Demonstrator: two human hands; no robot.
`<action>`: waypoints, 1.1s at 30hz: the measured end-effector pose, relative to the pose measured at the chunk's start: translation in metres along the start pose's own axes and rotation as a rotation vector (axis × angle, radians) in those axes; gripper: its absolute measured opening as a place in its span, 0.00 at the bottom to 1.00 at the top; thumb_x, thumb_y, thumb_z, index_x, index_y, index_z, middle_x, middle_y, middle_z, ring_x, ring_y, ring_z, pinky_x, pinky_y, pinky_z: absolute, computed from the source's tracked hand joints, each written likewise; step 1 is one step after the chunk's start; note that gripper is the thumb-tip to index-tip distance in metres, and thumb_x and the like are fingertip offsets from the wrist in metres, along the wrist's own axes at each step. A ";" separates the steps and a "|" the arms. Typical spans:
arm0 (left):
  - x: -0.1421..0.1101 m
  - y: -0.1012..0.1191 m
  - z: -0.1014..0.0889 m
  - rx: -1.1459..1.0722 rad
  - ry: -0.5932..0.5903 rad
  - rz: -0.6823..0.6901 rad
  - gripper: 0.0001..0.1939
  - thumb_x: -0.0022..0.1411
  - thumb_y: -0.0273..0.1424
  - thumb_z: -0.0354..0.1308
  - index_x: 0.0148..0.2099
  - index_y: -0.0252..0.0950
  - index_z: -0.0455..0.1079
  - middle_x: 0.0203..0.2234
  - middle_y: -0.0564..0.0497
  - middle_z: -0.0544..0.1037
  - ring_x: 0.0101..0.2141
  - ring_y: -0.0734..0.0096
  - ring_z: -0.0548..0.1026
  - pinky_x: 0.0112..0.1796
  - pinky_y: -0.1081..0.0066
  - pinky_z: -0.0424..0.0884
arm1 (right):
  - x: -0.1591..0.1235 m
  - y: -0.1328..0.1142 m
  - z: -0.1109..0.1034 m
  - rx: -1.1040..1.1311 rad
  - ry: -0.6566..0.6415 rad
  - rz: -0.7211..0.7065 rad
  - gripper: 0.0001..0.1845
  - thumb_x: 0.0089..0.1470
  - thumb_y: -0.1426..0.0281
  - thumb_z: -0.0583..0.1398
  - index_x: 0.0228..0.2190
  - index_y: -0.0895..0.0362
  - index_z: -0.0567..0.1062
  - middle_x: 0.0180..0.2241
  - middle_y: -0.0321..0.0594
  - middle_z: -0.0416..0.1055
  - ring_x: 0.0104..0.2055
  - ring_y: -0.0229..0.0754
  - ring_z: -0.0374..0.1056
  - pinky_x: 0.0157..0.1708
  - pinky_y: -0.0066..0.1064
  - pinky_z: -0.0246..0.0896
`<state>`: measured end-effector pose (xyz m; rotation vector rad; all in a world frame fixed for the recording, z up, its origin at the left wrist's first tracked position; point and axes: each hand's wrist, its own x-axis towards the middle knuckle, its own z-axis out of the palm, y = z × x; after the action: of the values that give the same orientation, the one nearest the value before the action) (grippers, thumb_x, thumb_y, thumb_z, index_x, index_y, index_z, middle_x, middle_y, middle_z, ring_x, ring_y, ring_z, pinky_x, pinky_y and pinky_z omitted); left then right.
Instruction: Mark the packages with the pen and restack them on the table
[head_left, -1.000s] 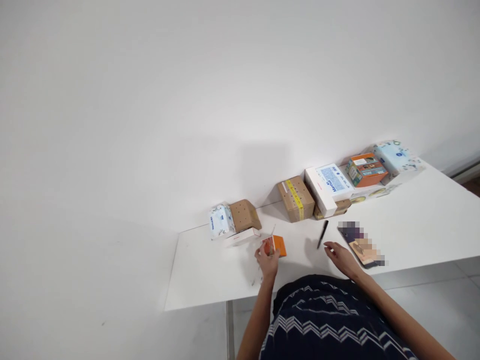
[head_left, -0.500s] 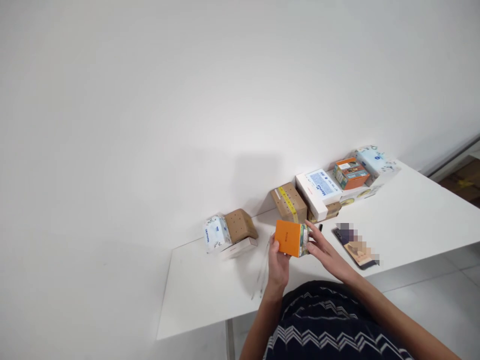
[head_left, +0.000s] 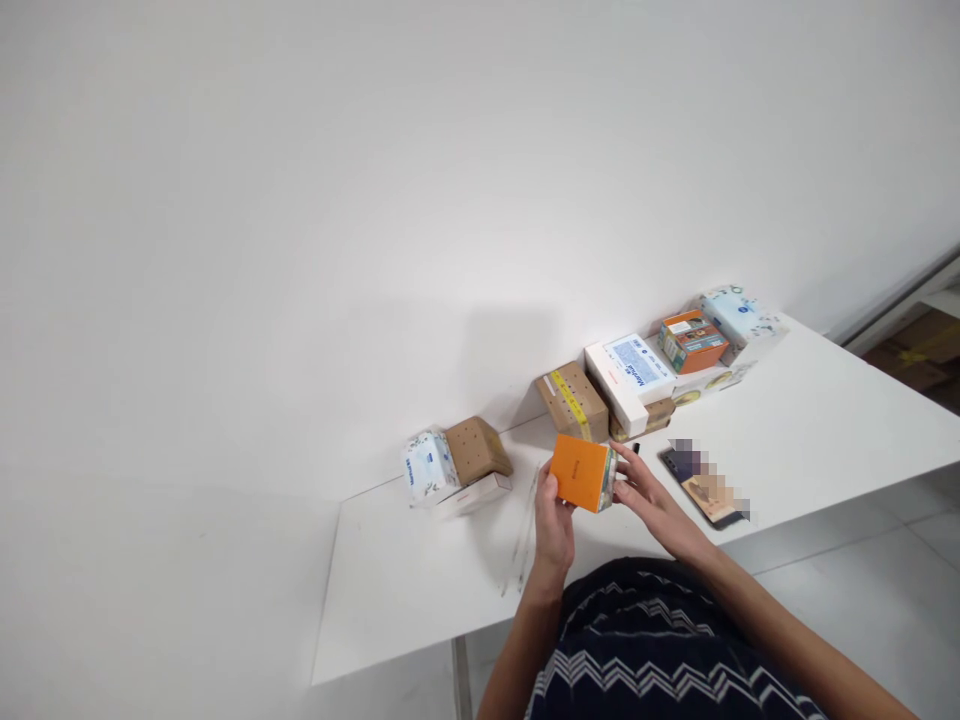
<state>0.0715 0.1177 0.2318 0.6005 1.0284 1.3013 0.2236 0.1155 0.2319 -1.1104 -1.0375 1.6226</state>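
A small orange box [head_left: 580, 472] with a printed, multicoloured side is held above the table in front of my body. My left hand [head_left: 553, 520] grips it from the left and below, with the thumb on the near left edge. On the opposite side, my right hand [head_left: 642, 492] has its fingers against the printed side. Those fingers are partly bent, and their tips lie along the box's right edge. Just beyond the orange box stands a brown cardboard box [head_left: 571, 400] with yellow tape.
Along the wall on the white table [head_left: 405, 580] stand a white box [head_left: 630, 375], an orange printed box [head_left: 694, 342] and a floral blue box [head_left: 742, 318]. Further left are another floral box [head_left: 431, 468] and a brown box [head_left: 478, 450]. A phone [head_left: 701, 485] lies at right.
The orange box has tilted slightly in my hands, its top face turning a little. Both hands keep their hold, and the camera view has shifted slightly.
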 end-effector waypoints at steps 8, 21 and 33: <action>0.003 -0.005 -0.001 0.274 0.021 0.114 0.21 0.62 0.45 0.52 0.51 0.37 0.67 0.46 0.44 0.74 0.45 0.60 0.73 0.42 0.65 0.69 | 0.000 0.006 -0.006 0.042 0.052 0.059 0.31 0.56 0.47 0.53 0.56 0.46 0.59 0.61 0.46 0.57 0.57 0.51 0.61 0.51 0.46 0.61; -0.004 -0.019 0.007 0.374 -0.178 0.098 0.33 0.55 0.40 0.61 0.61 0.41 0.56 0.57 0.40 0.65 0.52 0.55 0.69 0.50 0.58 0.68 | -0.011 0.007 0.004 0.370 0.283 0.088 0.32 0.51 0.51 0.60 0.55 0.47 0.64 0.51 0.44 0.70 0.52 0.51 0.67 0.46 0.43 0.65; -0.001 -0.023 0.005 0.290 -0.349 -0.071 0.32 0.54 0.34 0.62 0.60 0.41 0.57 0.54 0.43 0.68 0.51 0.56 0.70 0.51 0.59 0.67 | -0.029 0.023 -0.022 0.195 0.349 0.133 0.29 0.53 0.50 0.58 0.54 0.48 0.65 0.58 0.44 0.64 0.60 0.51 0.59 0.53 0.44 0.59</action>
<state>0.0869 0.1124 0.2151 0.9657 0.9423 0.9474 0.2463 0.0849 0.2107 -1.2926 -0.5774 1.5249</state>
